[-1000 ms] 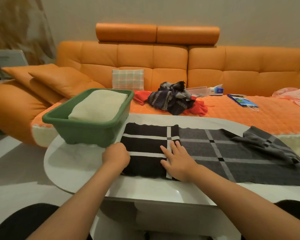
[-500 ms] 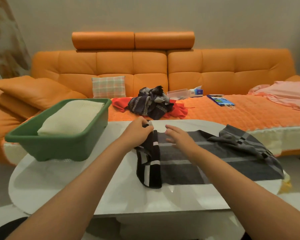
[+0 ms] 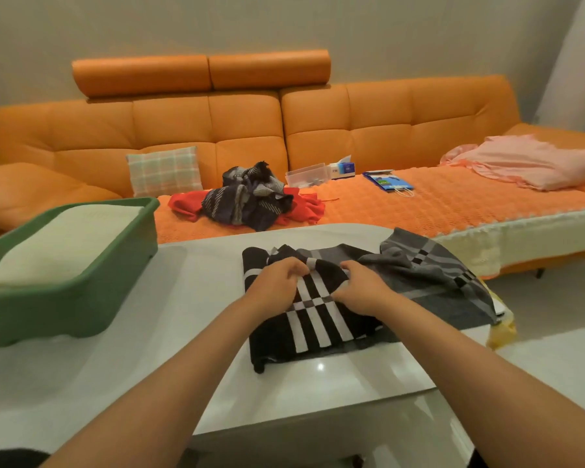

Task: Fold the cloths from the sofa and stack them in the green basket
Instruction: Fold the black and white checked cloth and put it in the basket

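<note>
On the white table [image 3: 149, 349], the left hand [image 3: 277, 282] and the right hand [image 3: 362, 288] each grip a bunched fold of the black-and-grey checked cloth [image 3: 318, 329], its grey end spread toward the table's right edge. The green basket [image 3: 65, 305], holding a folded cream cloth [image 3: 65, 241], stands on the table's left side. Beyond the table's far edge, dark cloths [image 3: 247, 201] heaped on a red cloth [image 3: 186, 204] lie on the orange sofa [image 3: 385, 130].
</note>
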{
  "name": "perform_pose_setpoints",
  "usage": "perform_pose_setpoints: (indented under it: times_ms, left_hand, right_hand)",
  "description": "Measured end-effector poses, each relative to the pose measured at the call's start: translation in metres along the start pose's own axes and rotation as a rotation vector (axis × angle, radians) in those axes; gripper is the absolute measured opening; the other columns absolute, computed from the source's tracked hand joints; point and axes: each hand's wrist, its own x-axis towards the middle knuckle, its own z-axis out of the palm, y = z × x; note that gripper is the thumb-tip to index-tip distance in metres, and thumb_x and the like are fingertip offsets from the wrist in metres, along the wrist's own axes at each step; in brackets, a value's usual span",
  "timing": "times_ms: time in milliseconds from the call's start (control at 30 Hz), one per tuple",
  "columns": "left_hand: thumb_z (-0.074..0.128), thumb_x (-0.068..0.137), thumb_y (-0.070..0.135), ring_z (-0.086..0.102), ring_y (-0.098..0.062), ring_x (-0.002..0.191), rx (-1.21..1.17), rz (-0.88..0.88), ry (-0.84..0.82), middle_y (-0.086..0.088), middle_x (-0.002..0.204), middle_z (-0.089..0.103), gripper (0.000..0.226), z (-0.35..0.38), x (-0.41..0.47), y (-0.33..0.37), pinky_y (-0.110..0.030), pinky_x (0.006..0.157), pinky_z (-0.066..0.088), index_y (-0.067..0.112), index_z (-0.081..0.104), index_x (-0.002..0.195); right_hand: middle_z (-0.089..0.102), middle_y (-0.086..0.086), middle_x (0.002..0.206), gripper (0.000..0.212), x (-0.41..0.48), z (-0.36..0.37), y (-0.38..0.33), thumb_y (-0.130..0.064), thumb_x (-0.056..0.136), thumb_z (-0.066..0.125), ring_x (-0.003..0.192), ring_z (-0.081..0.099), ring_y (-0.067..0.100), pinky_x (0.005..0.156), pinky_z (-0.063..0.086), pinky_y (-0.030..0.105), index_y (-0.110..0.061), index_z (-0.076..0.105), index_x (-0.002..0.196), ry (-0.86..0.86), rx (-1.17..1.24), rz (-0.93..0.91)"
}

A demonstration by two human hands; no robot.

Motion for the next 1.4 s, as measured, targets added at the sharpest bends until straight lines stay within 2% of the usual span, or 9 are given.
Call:
perform_pose_setpoints:
  times_ms: [267,400,567,700,867,1033,1200,1300,1400]
  left_hand:
    - [0.043,0.103,0.039,0.020,-0.016,0.148,0.405,0.193,0.034,0.004,0.159,0.030,0.051,0.003,-0.020,-0.050,-0.036,0.121,0.018,0.027,0.036,0.151]
    - [0.029,0.103,0.053,0.003,-0.015,0.152,0.517,0.097,-0.154,0.005,0.165,0.011,0.057,0.011,-0.023,-0.054,-0.040,0.124,0.006,0.035,0.020,0.156]
    - [0.033,0.102,0.043,0.020,-0.019,0.148,0.730,0.205,-0.078,-0.001,0.160,0.028,0.056,0.013,-0.016,-0.042,-0.037,0.123,0.014,0.020,0.032,0.153]
    - [0.036,0.099,0.032,0.031,-0.019,0.143,0.629,0.210,-0.141,0.001,0.159,0.031,0.056,0.012,-0.015,-0.044,-0.034,0.117,0.028,0.021,0.031,0.154]
    - [0.037,0.099,0.036,0.052,-0.018,0.109,0.668,0.233,-0.079,0.000,0.123,0.058,0.039,0.003,0.008,-0.034,-0.033,0.095,0.043,0.022,0.058,0.129]
    - [0.035,0.102,0.032,0.051,-0.016,0.094,0.567,0.242,0.036,0.000,0.106,0.058,0.030,0.007,0.038,-0.034,-0.032,0.084,0.044,0.020,0.060,0.113]
    - [0.041,0.101,0.034,0.047,-0.016,0.116,0.502,0.265,0.126,0.002,0.132,0.052,0.035,0.018,0.064,-0.050,-0.032,0.097,0.043,0.022,0.052,0.132]
    - [0.034,0.103,0.043,0.019,-0.018,0.148,0.504,0.244,0.001,0.003,0.160,0.025,0.052,0.023,0.069,-0.061,-0.041,0.121,0.020,0.031,0.028,0.153]
    - [0.028,0.104,0.046,0.002,-0.018,0.152,0.517,0.220,-0.059,0.005,0.165,0.007,0.055,0.024,0.073,-0.064,-0.045,0.124,0.007,0.037,0.014,0.156]
  right_hand:
    - [0.055,0.003,0.103,0.053,0.000,-0.022,0.006,-0.009,0.091,0.048,0.083,0.060,0.018,0.077,0.055,0.038,-0.018,0.040,0.143,0.266,0.211,0.083]
    - [0.052,0.014,0.132,0.065,-0.007,-0.015,0.022,-0.023,0.092,0.054,0.113,0.058,0.030,0.092,0.052,0.041,-0.015,0.026,0.151,0.119,-0.320,0.167]
    - [0.022,0.010,0.156,0.080,-0.003,0.001,0.037,-0.017,0.084,0.061,0.140,0.027,0.031,0.113,0.028,0.046,-0.038,0.023,0.151,0.267,-0.705,-0.293]
    - [0.018,0.003,0.163,0.067,0.007,0.008,0.034,-0.012,0.089,0.056,0.146,0.020,0.025,0.118,0.021,0.043,-0.041,0.039,0.147,0.096,-0.781,-0.438]
    - [0.020,0.005,0.161,0.051,0.035,0.012,0.022,-0.015,0.092,0.051,0.144,0.025,0.029,0.114,0.031,0.049,-0.034,0.052,0.139,0.173,-0.544,-0.367]
    - [0.061,0.008,0.119,0.050,0.070,0.008,0.009,-0.022,0.095,0.060,0.101,0.062,0.024,0.085,0.052,0.039,-0.019,0.036,0.139,0.212,-0.087,-0.154]
    - [0.063,0.008,0.095,0.005,0.105,-0.009,0.030,-0.013,0.097,0.052,0.092,0.056,0.026,0.086,0.050,0.044,-0.014,0.053,0.102,0.364,-0.154,-0.043]
    - [0.062,0.003,0.088,0.014,0.119,-0.020,0.053,-0.009,0.096,0.048,0.091,0.056,0.028,0.110,0.034,0.049,-0.015,0.049,0.109,0.374,-0.287,-0.041]
    - [0.066,0.003,0.109,0.031,0.127,-0.025,0.065,-0.023,0.098,0.053,0.108,0.057,0.028,0.102,0.035,0.045,-0.022,0.051,0.128,0.404,-0.581,-0.085]
